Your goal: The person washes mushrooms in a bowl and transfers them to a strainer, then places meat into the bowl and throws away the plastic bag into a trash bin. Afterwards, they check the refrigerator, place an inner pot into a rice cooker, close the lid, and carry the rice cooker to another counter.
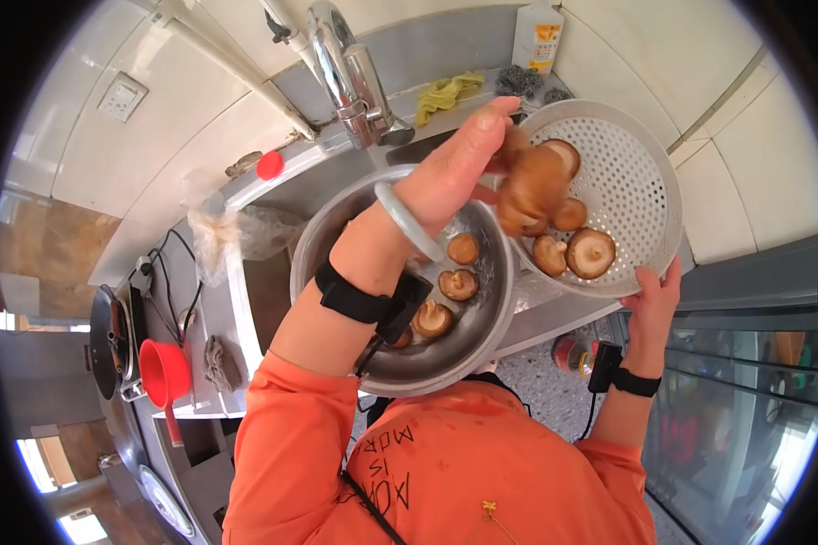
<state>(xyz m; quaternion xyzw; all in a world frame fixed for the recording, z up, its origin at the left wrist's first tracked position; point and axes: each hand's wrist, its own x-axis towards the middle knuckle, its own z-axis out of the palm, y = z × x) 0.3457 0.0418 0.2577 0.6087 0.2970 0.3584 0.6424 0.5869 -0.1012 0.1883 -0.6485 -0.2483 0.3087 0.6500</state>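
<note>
Several brown mushrooms (533,189), blurred by motion, are gripped in my left hand (463,154) over the left side of a perforated metal colander (632,159). Part of that hand is hidden behind them. Other mushrooms (591,252) lie inside the colander. My right hand (654,295) grips the colander's lower right rim. Beneath my left forearm is a metal basin (491,327), partly over the sink, with several mushrooms (459,284) in it.
A chrome faucet (341,82) stands behind the basin. Along the back ledge are a yellow-green cloth (447,94), scouring pads (518,80) and a bottle (538,38). To the left lie a plastic bag (245,238), red lid (270,164), red ladle (164,372) and grey rag (220,363).
</note>
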